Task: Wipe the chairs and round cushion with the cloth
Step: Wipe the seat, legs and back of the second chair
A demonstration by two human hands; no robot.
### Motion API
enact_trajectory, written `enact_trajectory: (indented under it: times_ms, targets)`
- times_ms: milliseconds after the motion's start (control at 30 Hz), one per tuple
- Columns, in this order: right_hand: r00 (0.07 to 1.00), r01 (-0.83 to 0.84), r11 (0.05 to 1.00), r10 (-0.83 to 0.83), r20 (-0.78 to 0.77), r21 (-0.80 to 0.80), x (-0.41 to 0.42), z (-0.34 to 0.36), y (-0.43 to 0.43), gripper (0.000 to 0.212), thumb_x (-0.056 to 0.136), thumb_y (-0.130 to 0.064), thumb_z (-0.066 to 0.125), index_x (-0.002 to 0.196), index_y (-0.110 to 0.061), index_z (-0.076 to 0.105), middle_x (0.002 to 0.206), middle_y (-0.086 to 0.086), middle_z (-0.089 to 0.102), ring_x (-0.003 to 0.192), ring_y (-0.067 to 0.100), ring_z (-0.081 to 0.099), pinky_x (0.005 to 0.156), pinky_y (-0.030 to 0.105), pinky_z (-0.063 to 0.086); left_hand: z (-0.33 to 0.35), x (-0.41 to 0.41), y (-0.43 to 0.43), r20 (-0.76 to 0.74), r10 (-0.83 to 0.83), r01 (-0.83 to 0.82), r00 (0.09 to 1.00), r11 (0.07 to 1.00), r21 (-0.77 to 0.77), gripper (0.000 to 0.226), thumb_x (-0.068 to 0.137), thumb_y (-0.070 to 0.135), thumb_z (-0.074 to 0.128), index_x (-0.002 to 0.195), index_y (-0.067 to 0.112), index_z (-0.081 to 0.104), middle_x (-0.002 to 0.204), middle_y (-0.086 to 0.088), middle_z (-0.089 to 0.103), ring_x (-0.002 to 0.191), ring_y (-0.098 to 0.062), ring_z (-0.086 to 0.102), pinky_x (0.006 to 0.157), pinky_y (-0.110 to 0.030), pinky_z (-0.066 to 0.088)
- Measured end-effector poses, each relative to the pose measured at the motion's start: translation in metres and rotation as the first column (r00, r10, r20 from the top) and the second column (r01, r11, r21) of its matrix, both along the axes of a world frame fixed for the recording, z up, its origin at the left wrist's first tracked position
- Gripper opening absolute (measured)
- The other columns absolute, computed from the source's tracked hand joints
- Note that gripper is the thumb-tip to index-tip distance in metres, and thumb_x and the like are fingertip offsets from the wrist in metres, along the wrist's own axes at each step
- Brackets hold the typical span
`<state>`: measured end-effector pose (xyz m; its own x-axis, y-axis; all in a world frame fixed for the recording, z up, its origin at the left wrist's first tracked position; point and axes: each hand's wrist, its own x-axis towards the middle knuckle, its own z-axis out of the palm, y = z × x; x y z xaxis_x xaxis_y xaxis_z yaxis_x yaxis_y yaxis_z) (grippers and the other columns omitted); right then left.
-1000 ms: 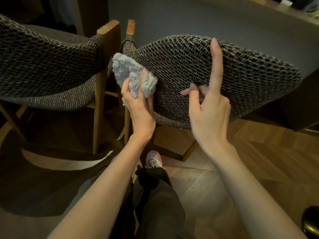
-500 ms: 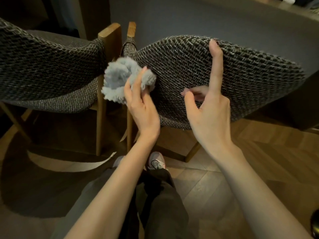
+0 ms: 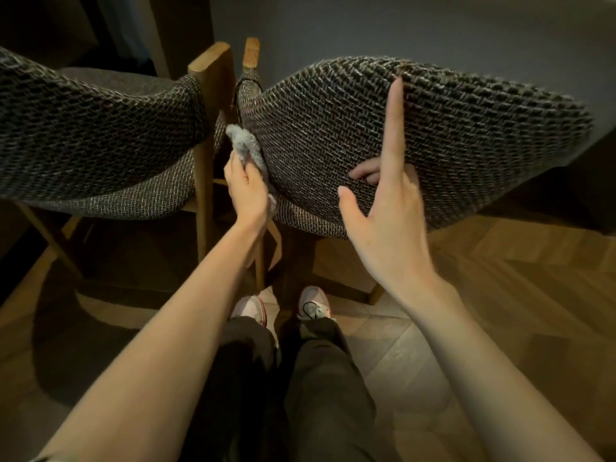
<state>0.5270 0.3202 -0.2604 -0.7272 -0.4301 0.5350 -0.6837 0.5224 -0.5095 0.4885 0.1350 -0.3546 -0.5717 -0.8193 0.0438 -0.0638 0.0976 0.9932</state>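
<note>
A person standing behind two woven-upholstered chairs works a grey cloth (image 3: 245,145) against the side edge of one chair back (image 3: 466,135). The left hand (image 3: 246,191) is closed round the bunched cloth and wedged into the narrow gap separating this chair from the neighbouring chair (image 3: 100,135). The cloth sticks out above the left hand's fingers and touches the curved edge of the fabric. The wooden post (image 3: 208,65) of the neighbouring chair stands just beyond the cloth, on the hand's outer side.

The chair back's long axis runs crosswise, from the left hand's inner side towards and past the right hand (image 3: 383,221). Its broad face therefore lies to the inside of the cloth hand. The left hand, with the cloth on the fabric, looks like the one placed to carry a wipe across.

The right hand grips nothing. Its index finger (image 3: 395,128) lies straight up the weave with the tip near the top rim and the thumb spread wide. The remaining fingers are bent with their tips against the fabric, apparently steadying the chair.

Both forearms reach forward from the bottom of the frame, and the back of the left hand faces the camera. The person's shoes (image 3: 313,306) show on the wood floor (image 3: 500,295) below the wrists. The round cushion named in the task is not in view
</note>
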Motion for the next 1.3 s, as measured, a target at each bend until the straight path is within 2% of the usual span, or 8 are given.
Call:
enact_trajectory:
  times_ms: [233, 400, 567, 667, 767, 967, 1100, 1300]
  targets:
    - [0.986, -0.012, 1.0, 0.011, 0.164, 0.005, 0.013, -0.028, 0.024, 0.093, 0.09, -0.015, 0.062, 0.151, -0.043, -0.002, 0.13, -0.007, 0.052, 0.117, 0.009, 0.041, 0.1, 0.031, 0.035, -0.002, 0.038, 0.078, 0.027, -0.075, 0.07, 0.997, 0.987, 0.144, 0.03, 0.1, 0.005, 0.038, 0.11, -0.02, 0.052, 0.122, -0.037, 0.049, 0.115, -0.045, 0.048, 0.1, -0.047, 0.037]
    - [0.933, 0.211, 0.972, -0.169, 0.318, -0.102, 0.024, -0.055, 0.077, 0.069, 0.09, -0.006, 0.059, 0.148, -0.028, 0.029, 0.126, -0.005, 0.053, 0.12, 0.013, 0.043, 0.096, 0.016, 0.03, 0.006, 0.061, 0.155, -0.024, -0.25, 0.248, 0.968, 0.934, 0.258, 0.019, 0.101, 0.013, 0.042, 0.104, 0.002, 0.057, 0.13, -0.02, 0.047, 0.102, -0.011, 0.054, 0.082, -0.009, 0.041]
    - [0.806, 0.379, 0.905, -0.22, 0.55, -0.193, 0.028, -0.07, 0.126, 0.05, 0.097, -0.009, 0.051, 0.143, -0.024, 0.039, 0.141, 0.0, 0.044, 0.121, 0.003, 0.042, 0.09, 0.001, 0.036, 0.015, 0.067, 0.216, -0.081, -0.486, 0.473, 0.87, 0.778, 0.414, 0.019, 0.1, 0.017, 0.048, 0.084, 0.012, 0.056, 0.098, -0.026, 0.062, 0.093, -0.029, 0.061, 0.091, -0.054, 0.047]
    - [0.658, 0.444, 0.836, -0.059, 0.751, -0.323, 0.024, -0.072, 0.151, 0.058, 0.096, -0.018, 0.055, 0.148, -0.026, 0.029, 0.138, -0.007, 0.044, 0.121, 0.006, 0.047, 0.085, 0.012, 0.047, 0.022, 0.071, 0.231, -0.106, -0.581, 0.563, 0.807, 0.703, 0.435, 0.01, 0.099, 0.017, 0.047, 0.1, 0.019, 0.058, 0.113, -0.018, 0.065, 0.109, -0.031, 0.062, 0.098, -0.053, 0.047]
    - [0.54, 0.487, 0.744, 0.154, 0.827, -0.457, 0.019, -0.071, 0.169, 0.037, 0.091, -0.015, 0.062, 0.127, -0.018, 0.057, 0.121, 0.002, 0.066, 0.109, 0.017, 0.063, 0.084, 0.027, 0.051, 0.026, 0.074, 0.234, -0.106, -0.608, 0.588, 0.786, 0.684, 0.431, 0.01, 0.099, 0.021, 0.049, 0.107, 0.018, 0.054, 0.11, -0.008, 0.066, 0.105, -0.02, 0.064, 0.098, -0.048, 0.049]
    - [0.697, 0.595, 0.585, -0.035, 0.716, -0.551, 0.017, -0.052, 0.172, 0.038, 0.088, -0.017, 0.067, 0.118, -0.024, 0.044, 0.12, -0.002, 0.057, 0.111, 0.013, 0.059, 0.08, 0.019, 0.053, 0.049, 0.087, 0.207, 0.105, -0.54, 0.516, 0.835, 0.703, -0.49, 0.031, 0.095, 0.023, 0.056, 0.126, 0.023, 0.056, 0.118, 0.01, 0.054, 0.112, -0.01, 0.049, 0.102, -0.026, 0.039]
    - [0.928, 0.364, 0.638, -0.187, 0.321, -0.679, -0.009, -0.014, 0.144, 0.054, 0.084, -0.002, 0.065, 0.123, -0.024, 0.036, 0.126, -0.004, 0.042, 0.124, 0.01, 0.045, 0.101, 0.024, 0.044, 0.065, 0.087, 0.18, 0.189, -0.316, 0.291, 0.93, 0.315, -0.903, 0.049, 0.096, 0.015, 0.054, 0.143, 0.017, 0.042, 0.149, -0.003, 0.037, 0.136, -0.025, 0.028, 0.114, -0.034, 0.02]
    - [0.904, 0.415, 0.666, -0.381, 0.196, -0.62, -0.045, -0.03, 0.096, 0.036, 0.081, -0.002, 0.063, 0.117, -0.005, 0.057, 0.126, 0.018, 0.045, 0.122, 0.022, 0.046, 0.102, 0.027, 0.039, 0.067, 0.063, 0.147, 0.329, -0.143, 0.322, 0.933, -0.073, -0.944, 0.064, 0.096, 0.013, 0.049, 0.152, 0.015, 0.018, 0.159, -0.005, 0.004, 0.146, -0.036, 0.0, 0.115, -0.062, 0.002]
